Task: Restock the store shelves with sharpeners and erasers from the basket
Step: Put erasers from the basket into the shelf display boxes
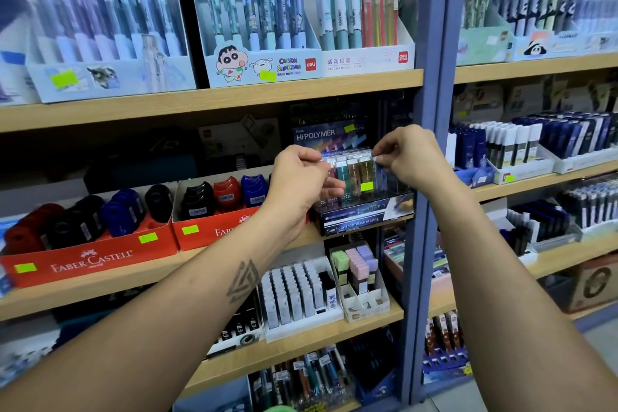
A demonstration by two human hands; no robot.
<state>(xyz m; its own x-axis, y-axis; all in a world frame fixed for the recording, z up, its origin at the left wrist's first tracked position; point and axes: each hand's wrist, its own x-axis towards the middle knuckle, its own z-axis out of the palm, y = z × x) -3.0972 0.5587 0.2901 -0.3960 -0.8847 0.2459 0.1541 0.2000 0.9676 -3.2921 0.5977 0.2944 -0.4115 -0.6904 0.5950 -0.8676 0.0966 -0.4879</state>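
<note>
A dark display box of slim erasers stands on the middle shelf, with several packaged erasers upright in a row inside it. My left hand grips the left end of that row. My right hand pinches the top of the erasers at the right end. Two red Faber-Castell trays of red, blue and black sharpeners sit to the left on the same shelf. The basket is out of view.
Pen boxes fill the shelf above. Below are white eraser boxes and pastel erasers. A blue upright post separates the right-hand shelves, stocked with correction tapes.
</note>
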